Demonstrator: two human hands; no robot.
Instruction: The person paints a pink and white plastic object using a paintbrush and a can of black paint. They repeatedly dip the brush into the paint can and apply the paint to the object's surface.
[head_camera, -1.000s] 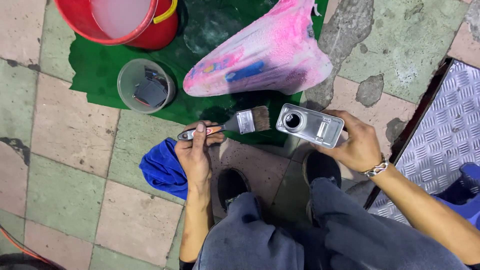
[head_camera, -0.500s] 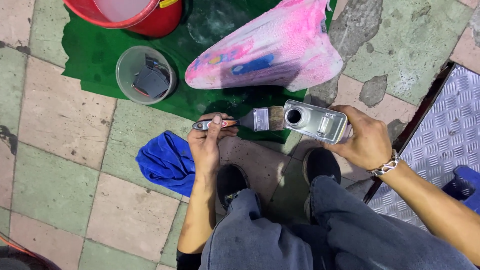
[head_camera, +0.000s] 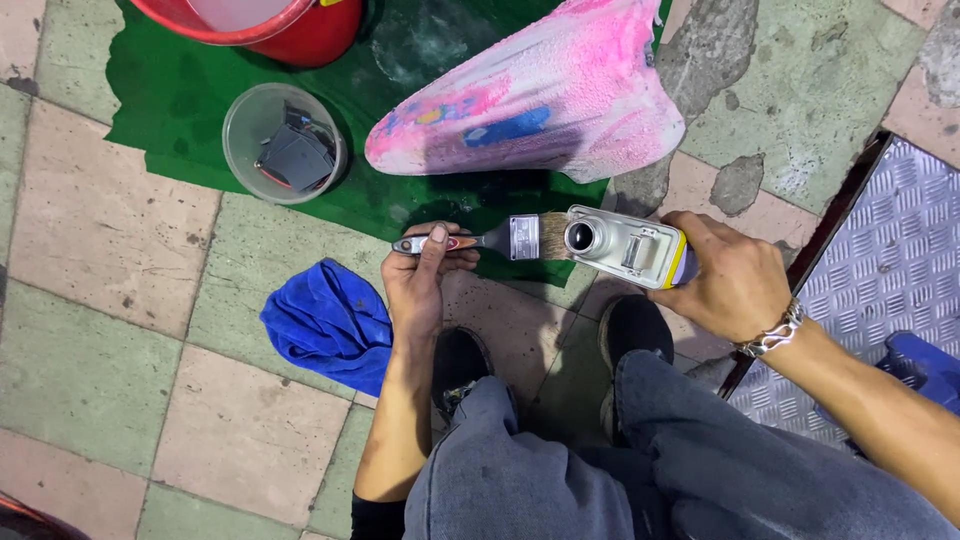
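Observation:
My left hand (head_camera: 422, 275) grips the handle of a flat paintbrush (head_camera: 490, 240), held level with its bristles pointing right. The bristles touch the round open mouth of a rectangular metal can (head_camera: 625, 246), which my right hand (head_camera: 735, 276) holds tilted toward the brush. A silver bracelet sits on that right wrist. Just beyond both hands lies a curved panel (head_camera: 540, 100) smeared with pink, with blue and yellow patches, resting on a green mat (head_camera: 180, 90). My two black shoes and grey trousers fill the lower middle.
A clear plastic tub (head_camera: 284, 143) with dark parts inside stands on the mat, beside a red bucket (head_camera: 290, 30) at the top edge. A crumpled blue cloth (head_camera: 328, 322) lies on the tiled floor. A ribbed metal plate (head_camera: 880, 280) and a blue object (head_camera: 925, 365) are at right.
The brush and the can have come together: the bristles, a short way from the can's mouth a second ago, now touch it. The view has shifted slightly.

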